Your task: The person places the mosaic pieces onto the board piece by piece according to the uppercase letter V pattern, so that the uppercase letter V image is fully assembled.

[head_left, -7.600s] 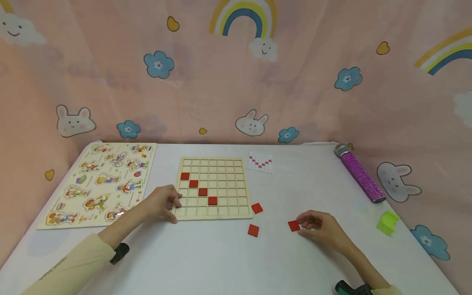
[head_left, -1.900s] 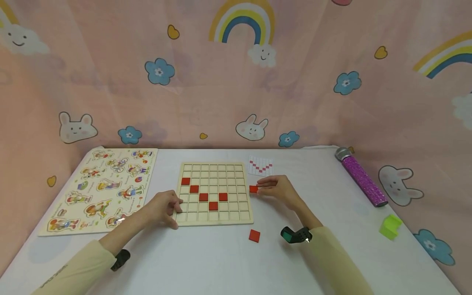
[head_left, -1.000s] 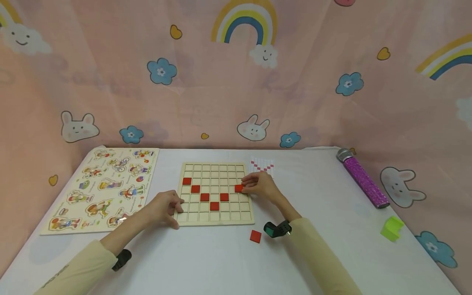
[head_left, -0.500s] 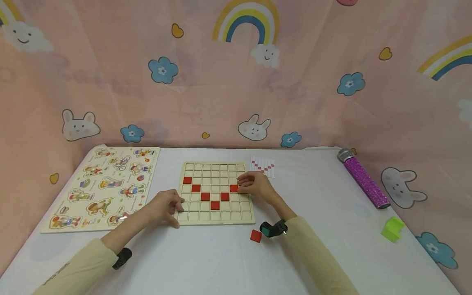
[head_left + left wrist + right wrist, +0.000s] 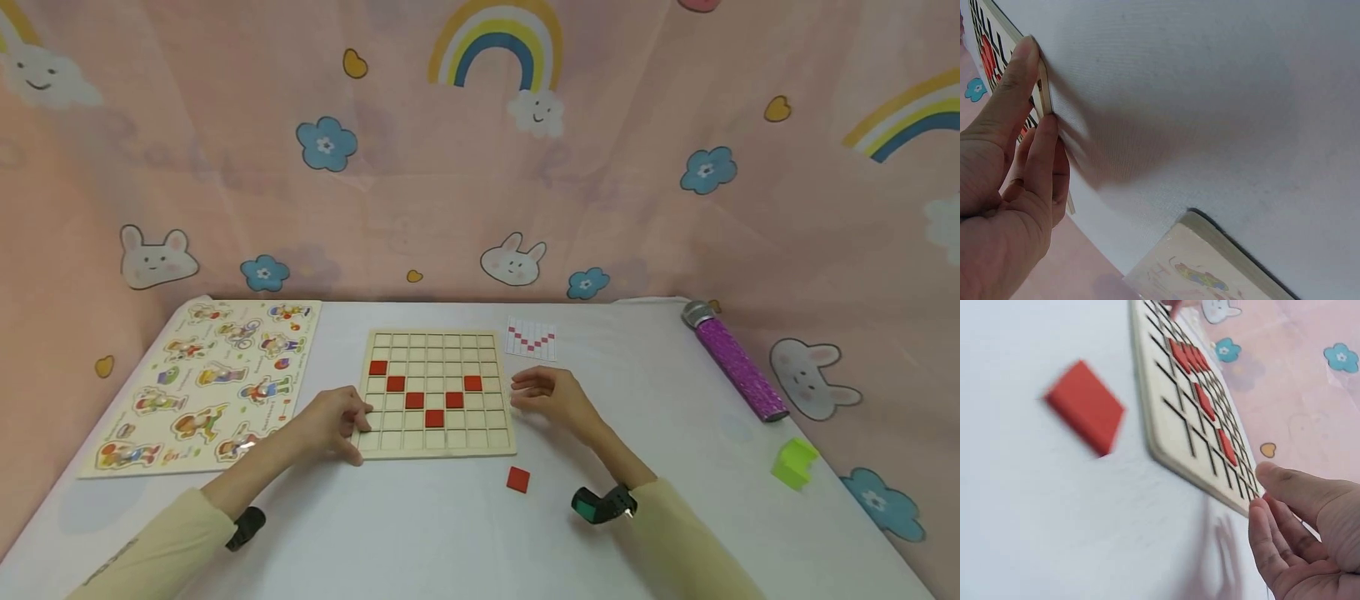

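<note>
A pale wooden grid board point(image 5: 465, 437) lies mid-table, with several red square tiles point(image 5: 434, 418) set in its cells in a V shape. My left hand point(image 5: 330, 422) grips the board's left edge between thumb and fingers; the left wrist view shows the thumb point(image 5: 1019, 69) on that edge. My right hand point(image 5: 552, 402) is just off the board's right side, fingers loosely bent and holding nothing. One loose red tile point(image 5: 517, 479) lies on the table below the board's front right corner, also seen as a blurred red tile point(image 5: 1087, 407) in the right wrist view.
A small pattern card point(image 5: 531, 339) printed with a red V lies behind the board's right corner. At the left is a picture puzzle board point(image 5: 176, 400). A purple glitter microphone point(image 5: 738, 365) and a lime-green block point(image 5: 795, 462) lie at the right.
The right hand carried a red tile from beside the board into a cell on the V's right arm, let go and drew back rightward. Another tile was added earlier. The left hand stays put.
</note>
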